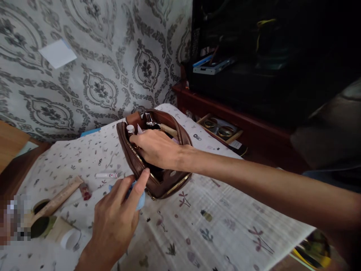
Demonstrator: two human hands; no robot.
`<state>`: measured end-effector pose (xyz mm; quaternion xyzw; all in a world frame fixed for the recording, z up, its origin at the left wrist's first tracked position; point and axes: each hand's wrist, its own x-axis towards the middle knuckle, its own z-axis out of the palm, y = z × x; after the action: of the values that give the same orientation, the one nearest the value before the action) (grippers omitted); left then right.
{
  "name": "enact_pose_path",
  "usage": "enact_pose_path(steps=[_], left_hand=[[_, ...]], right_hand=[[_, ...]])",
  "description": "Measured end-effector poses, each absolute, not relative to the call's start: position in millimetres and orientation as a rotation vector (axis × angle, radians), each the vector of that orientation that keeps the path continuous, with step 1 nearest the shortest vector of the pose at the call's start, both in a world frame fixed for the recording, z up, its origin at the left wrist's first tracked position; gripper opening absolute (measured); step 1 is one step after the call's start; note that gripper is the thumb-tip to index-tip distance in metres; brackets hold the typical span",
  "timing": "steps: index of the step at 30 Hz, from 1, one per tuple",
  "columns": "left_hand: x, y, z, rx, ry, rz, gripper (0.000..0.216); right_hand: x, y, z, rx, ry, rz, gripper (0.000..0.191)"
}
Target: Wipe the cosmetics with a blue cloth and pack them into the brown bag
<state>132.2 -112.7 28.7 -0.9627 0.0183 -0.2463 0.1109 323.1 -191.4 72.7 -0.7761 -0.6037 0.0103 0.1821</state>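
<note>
A brown zip bag (pixel 135 160) lies unzipped on a patterned cloth, with a silver-capped bottle (pixel 150 119), a white-capped small bottle (pixel 130 130) and a beige tube (pixel 168 130) showing inside. My right hand (pixel 160 148) reaches into it from the right, fingers curled down beside the white-capped bottle. Its fingertips are hidden, so whatever they grip cannot be made out. At the bag's near left edge, my left hand (pixel 120 214) is closed around a crumpled light blue cloth (pixel 140 201), partly covered by the fingers. My left index finger rests against the zipped rim.
Left of the bag on the tablecloth (pixel 194 226) lie a white pen (pixel 106 175), a small red-based tube (pixel 85 191), a long beige tube (pixel 60 197), sunglasses (pixel 42 226) and a white-capped tube (pixel 66 235). A dark screen (pixel 265 71) and an open drawer (pixel 220 130) stand behind, right.
</note>
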Motion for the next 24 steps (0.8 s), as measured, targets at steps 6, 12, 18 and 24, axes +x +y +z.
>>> enact_pose_path(steps=[6,12,18,24], left_hand=[[130,-111,27,-2.854,0.053,-0.717,0.066],[130,-112,28,-2.873,0.061,-0.706,0.067],[128,-112,28,-2.877,0.046,-0.679,0.066],[128,-110,25,-2.855,0.077,-0.705,0.071]], right_hand=[[321,-177,72,-2.234,-1.806,0.099,0.032],[322,-173,65,-2.271,-1.812,0.082,0.023],[328,-188,72,-2.192,-1.699,0.034,0.022],[327,-233,86,-1.988,-1.417,0.002,0.028]])
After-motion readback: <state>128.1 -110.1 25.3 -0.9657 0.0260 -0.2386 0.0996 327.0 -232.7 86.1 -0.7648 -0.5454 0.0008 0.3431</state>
